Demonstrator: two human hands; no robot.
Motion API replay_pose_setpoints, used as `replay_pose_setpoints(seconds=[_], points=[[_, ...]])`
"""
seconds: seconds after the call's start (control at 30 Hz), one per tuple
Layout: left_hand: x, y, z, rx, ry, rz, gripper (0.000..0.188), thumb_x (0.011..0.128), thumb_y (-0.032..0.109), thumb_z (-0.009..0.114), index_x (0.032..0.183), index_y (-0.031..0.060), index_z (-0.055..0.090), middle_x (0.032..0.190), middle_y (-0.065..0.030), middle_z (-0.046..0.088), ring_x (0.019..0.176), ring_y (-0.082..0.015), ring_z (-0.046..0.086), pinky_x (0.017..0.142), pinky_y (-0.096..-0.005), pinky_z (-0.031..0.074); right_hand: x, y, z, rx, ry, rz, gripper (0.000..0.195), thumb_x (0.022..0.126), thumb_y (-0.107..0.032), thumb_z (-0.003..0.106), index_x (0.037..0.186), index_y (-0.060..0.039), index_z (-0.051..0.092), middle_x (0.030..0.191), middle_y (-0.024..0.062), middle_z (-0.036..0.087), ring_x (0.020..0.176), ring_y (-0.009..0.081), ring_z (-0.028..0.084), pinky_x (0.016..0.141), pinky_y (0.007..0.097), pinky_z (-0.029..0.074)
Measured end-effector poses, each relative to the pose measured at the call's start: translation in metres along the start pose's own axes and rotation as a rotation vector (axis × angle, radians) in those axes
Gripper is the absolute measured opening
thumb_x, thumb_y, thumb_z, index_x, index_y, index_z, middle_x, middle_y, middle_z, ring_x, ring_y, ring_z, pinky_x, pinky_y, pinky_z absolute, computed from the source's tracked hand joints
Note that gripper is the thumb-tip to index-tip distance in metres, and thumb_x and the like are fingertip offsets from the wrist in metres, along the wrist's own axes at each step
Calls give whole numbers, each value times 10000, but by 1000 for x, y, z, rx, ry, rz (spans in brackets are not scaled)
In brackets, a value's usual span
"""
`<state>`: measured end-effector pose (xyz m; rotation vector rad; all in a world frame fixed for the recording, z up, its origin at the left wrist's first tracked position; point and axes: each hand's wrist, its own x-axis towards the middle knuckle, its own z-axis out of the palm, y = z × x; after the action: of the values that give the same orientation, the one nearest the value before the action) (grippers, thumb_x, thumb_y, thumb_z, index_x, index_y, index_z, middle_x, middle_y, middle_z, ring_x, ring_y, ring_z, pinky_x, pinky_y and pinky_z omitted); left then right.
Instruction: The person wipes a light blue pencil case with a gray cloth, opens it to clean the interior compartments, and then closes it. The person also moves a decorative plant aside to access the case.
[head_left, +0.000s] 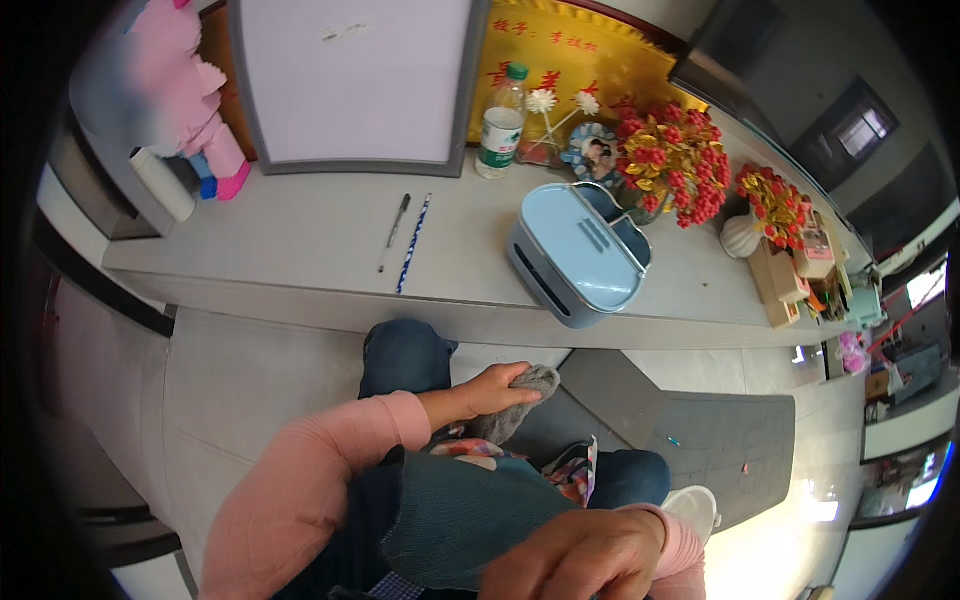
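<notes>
My left hand is closed around a bunched grey cloth, holding it above my lap. The cloth looks soft and knitted, and part of it sticks out past my thumb. Close to the camera, at the bottom of the view, my right hand is curled with its knuckles up. Its fingertips are hidden, so I cannot tell whether anything is in it. Between the two hands lies a dark teal textured fabric over my front. Some multicoloured patterned fabric shows past its far edge.
A grey ledge runs before my knees. On it are a light blue lidded box, a pen, a blue patterned pencil, a plastic bottle, and a framed white board. A grey mat and a white bucket are at right.
</notes>
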<state>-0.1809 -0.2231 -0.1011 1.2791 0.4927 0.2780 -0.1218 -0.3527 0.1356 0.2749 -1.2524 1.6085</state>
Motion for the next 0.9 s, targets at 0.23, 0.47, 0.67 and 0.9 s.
replay_pose_setpoints(seconds=[0.23,0.47,0.67,0.9], points=[[4,-9,-2,86,-7,40,344,873,233,698,1112,10,590,974,-72,654,904,-110,580,813,-279,478,-4,-3,4,-26,123,39,222,913,-167,664,969,45,627,1004,214,589,885,370,609,749,471,511],[0,-3,-4,26,-3,12,354,869,233,704,1119,12,589,982,-68,658,914,-108,579,827,-283,478,-3,3,-1,-16,50,21,218,869,-166,734,949,18,651,957,171,600,827,310,619,688,416,517],[4,-6,-1,-4,-31,27,338,871,205,697,1126,12,585,968,-61,655,890,-106,575,821,-283,477,4,-5,-2,-53,34,31,248,861,-160,742,996,22,641,968,170,568,830,301,608,707,426,525],[0,-5,-4,-13,-15,35,316,875,206,698,1104,17,590,956,-40,648,875,-95,566,802,-282,476,3,2,-2,-37,5,-61,313,851,-179,756,1026,35,612,979,202,575,857,345,615,717,464,536]])
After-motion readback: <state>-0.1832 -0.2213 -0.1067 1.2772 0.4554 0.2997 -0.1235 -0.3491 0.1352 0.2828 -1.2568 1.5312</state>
